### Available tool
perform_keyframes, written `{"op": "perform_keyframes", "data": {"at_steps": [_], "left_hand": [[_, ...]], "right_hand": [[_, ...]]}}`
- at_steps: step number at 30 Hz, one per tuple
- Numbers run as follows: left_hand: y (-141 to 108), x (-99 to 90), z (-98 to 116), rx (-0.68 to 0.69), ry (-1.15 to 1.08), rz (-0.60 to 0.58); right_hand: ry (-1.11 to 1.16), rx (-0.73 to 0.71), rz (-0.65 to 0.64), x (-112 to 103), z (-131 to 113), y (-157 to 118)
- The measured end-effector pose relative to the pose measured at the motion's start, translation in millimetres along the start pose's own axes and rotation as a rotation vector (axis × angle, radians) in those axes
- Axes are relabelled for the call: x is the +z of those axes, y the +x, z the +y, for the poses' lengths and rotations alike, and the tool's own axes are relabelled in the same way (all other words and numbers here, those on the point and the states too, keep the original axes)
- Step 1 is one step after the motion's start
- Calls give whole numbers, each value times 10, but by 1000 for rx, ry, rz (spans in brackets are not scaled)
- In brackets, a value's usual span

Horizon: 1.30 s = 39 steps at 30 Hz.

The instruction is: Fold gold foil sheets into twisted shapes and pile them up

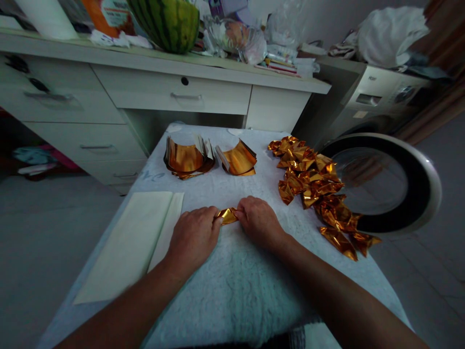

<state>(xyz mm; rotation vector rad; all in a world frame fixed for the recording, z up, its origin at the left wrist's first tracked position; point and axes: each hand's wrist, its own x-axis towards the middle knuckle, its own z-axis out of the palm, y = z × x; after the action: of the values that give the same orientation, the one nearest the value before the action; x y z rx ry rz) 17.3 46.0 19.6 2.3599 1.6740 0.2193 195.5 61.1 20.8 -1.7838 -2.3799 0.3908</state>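
Between my two hands, over the middle of the cloth-covered table (254,286), is a small folded piece of gold foil paper (227,216). My left hand (196,235) pinches its left end, and my right hand (259,220) pinches its right end. The fingertips hide both ends. Behind the hands lie two curved stacks of gold foil sheets, one on the left (187,157) and a smaller one (238,159) beside it. A pile of folded gold foil pieces (312,177) spreads along the table's right side.
Pale paper sheets (127,242) lie left of my left hand. A white counter (218,70) with drawers stands behind the table, bearing a cut watermelon (167,24) and clutter. At the right, a washing machine's open round door (414,182) reaches close to the foil pile.
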Motion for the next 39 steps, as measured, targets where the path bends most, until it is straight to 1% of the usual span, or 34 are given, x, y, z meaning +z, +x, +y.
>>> {"op": "perform_keyframes", "data": {"at_steps": [5, 8, 16, 22, 31, 39], "left_hand": [[1, 10, 0, -20, -20, 22], [7, 6, -5, -27, -49, 37], [-2, 0, -60, -84, -126, 32], [5, 29, -72, -50, -84, 49], [9, -6, -38, -72, -60, 15], [11, 8, -25, -71, -51, 37]], "right_hand": [[22, 4, 27, 11, 11, -5], [41, 2, 23, 6, 16, -1], [66, 10, 11, -3, 16, -3], [105, 21, 45, 26, 27, -17], [122, 33, 61, 37, 27, -18], [142, 50, 85, 50, 23, -30]]}}
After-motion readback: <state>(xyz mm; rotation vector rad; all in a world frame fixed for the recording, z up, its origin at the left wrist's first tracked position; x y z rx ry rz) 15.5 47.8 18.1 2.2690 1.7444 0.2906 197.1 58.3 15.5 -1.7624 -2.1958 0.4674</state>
